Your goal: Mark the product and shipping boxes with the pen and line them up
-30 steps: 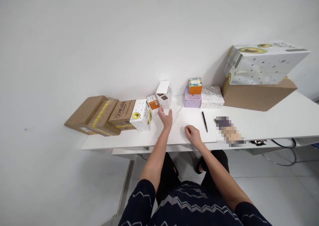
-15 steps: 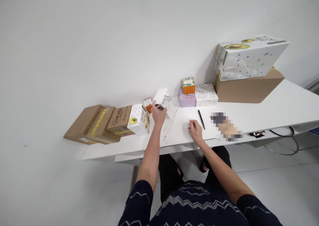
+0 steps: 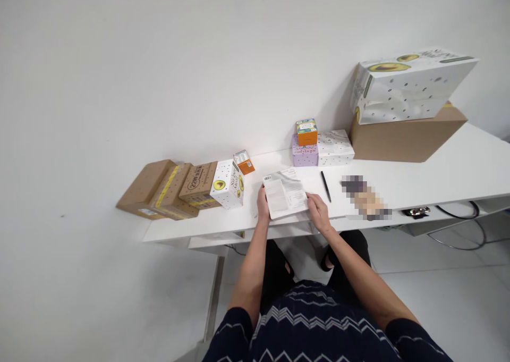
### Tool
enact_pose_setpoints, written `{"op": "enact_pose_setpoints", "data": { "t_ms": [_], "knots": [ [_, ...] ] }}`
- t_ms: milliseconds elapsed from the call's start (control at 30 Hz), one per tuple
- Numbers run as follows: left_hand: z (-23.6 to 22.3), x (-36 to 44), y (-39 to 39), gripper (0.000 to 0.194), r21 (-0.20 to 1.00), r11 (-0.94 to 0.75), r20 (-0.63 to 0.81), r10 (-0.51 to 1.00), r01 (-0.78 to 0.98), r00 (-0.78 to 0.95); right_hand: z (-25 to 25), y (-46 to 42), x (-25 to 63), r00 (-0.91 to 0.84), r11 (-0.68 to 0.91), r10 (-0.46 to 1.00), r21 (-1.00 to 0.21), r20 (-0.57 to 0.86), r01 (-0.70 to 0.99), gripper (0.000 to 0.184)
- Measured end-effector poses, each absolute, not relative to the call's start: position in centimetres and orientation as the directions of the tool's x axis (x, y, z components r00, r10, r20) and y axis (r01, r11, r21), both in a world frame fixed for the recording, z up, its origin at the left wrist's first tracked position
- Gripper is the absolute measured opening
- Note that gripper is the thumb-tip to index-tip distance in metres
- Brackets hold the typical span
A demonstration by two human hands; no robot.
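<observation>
A white box (image 3: pixel 285 193) with grey printed text and a barcode is held between my two hands above the front part of the table. My left hand (image 3: pixel 263 205) grips its left edge, and my right hand (image 3: pixel 317 211) closes on its lower right corner. The fingertips under the box are hidden. Just right of the box lies a black pen (image 3: pixel 325 186). Behind and to the left stands a small orange and white box (image 3: pixel 244 161).
On the left, several brown cartons (image 3: pixel 169 189) stand in a row ending in a white avocado box (image 3: pixel 227 184). Toward the back, an orange box (image 3: pixel 307 132) sits on a purple box (image 3: pixel 305 152) beside a white speckled box (image 3: pixel 336 148). Large cartons (image 3: pixel 410 139) are stacked at right. A blurred item (image 3: pixel 366 197) lies on the table (image 3: pixel 430 184).
My left hand has taken the white box from its place by the wall and brought it toward me. My right hand has come off the tabletop and now grips the box's right side.
</observation>
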State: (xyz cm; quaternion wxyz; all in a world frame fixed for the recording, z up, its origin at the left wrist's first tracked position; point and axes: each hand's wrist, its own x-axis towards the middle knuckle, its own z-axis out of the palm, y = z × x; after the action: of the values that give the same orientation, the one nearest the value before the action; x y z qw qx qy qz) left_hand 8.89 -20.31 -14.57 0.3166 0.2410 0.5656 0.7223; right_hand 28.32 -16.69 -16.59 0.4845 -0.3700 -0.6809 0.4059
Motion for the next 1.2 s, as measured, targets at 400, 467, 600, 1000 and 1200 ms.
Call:
{"op": "enact_pose_setpoints", "data": {
  "t_ms": [400, 467, 600, 1000, 1200],
  "knots": [
    [-16.5, 9.2, -20.4, 0.040, 0.945, -0.247, 0.042, 0.745, -0.216, -0.665, -16.8, -17.3, 28.6, -0.239, 0.421, 0.898, -0.878, 0.368, 0.229, 0.042],
    [-16.4, 9.3, -20.3, 0.040, 0.935, -0.256, 0.028, 0.745, -0.247, -0.667, -16.8, -17.4, 28.6, -0.245, 0.420, 0.898, -0.879, 0.366, 0.227, 0.042],
    [-16.1, 9.5, -20.2, 0.041, 0.892, -0.278, -0.025, 0.757, -0.357, -0.653, -16.9, -17.5, 28.6, -0.247, 0.420, 0.898, -0.878, 0.365, 0.230, 0.043],
    [-15.8, 8.4, -21.5, 0.048, 0.727, -0.321, -0.209, 0.739, -0.608, -0.641, -16.8, -17.1, 28.4, -0.188, 0.460, 0.883, -0.871, 0.429, 0.174, 0.039],
    [-16.2, 8.5, -21.3, 0.032, 0.652, -0.356, -0.220, 0.757, -0.670, -0.616, -17.5, -16.5, 27.9, -0.123, 0.418, 0.908, -0.879, 0.400, 0.228, 0.041]
  ]
}}
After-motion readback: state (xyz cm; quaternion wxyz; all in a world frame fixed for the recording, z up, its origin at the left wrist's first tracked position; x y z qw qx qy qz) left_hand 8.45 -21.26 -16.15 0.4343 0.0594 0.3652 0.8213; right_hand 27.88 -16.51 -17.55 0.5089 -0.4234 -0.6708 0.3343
